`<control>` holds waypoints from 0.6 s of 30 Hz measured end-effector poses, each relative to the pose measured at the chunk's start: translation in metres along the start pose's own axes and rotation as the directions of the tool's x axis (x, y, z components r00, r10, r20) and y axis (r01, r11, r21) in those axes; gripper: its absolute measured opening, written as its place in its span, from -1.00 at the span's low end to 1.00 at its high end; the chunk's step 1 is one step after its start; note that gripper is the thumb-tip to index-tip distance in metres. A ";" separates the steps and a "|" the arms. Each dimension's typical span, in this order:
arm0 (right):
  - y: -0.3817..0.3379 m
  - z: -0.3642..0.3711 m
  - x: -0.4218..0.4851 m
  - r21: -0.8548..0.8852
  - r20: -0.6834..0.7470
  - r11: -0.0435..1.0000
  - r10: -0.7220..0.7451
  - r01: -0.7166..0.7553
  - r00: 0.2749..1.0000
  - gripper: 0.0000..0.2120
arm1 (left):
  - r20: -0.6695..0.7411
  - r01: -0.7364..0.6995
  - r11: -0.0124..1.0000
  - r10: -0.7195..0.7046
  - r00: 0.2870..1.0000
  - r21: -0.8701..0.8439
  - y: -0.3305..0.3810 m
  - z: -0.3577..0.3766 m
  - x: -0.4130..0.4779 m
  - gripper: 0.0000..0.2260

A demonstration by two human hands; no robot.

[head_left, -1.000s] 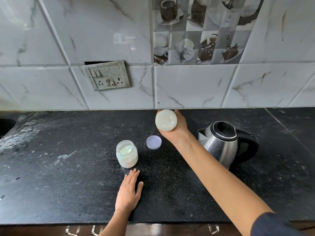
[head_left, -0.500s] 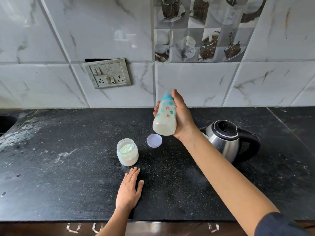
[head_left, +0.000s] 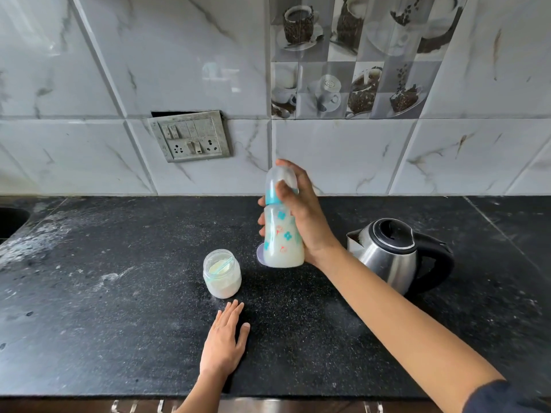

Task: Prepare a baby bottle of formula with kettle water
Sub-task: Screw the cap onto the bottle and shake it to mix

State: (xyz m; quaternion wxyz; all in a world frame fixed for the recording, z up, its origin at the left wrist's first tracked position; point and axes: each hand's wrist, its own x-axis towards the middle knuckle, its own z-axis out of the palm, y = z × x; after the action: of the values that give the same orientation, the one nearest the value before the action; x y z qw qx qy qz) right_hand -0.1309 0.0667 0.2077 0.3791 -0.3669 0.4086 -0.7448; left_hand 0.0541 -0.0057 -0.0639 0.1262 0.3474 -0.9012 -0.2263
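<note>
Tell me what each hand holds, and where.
Right hand grips the clear, milk-filled baby bottle round its body and teal collar. Left hand holds nothing, flat on the black counter.

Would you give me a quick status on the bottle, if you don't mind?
Right hand grips bottle, upright, capped, milky inside. Left hand flat on counter. Open jar, kettle either side, not touching.

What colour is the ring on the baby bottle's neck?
Teal ring on the baby bottle, seen in the head view.
</note>
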 end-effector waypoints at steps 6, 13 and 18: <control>-0.011 -0.012 0.023 0.187 -0.179 0.979 -0.051 0.085 0.982 -0.28 | -0.004 -0.005 1.000 0.005 1.000 0.002 0.000 0.000 0.001 -0.38; 0.000 -0.011 0.016 0.346 0.031 0.938 -0.028 0.016 0.999 -0.28 | -0.011 -0.007 1.000 0.007 1.000 -0.010 0.000 0.001 0.001 -0.38; 0.005 -0.014 0.010 0.350 0.062 0.937 -0.010 -0.013 0.998 -0.30 | -0.015 -0.008 1.000 0.008 1.000 -0.003 0.000 0.000 0.000 -0.38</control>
State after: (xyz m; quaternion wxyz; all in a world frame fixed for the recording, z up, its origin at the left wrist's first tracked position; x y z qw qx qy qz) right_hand -0.1459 0.0610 0.2005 0.4517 -0.3163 0.2576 -0.7935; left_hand 0.0537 -0.0053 -0.0642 0.1343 0.3453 -0.9012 -0.2247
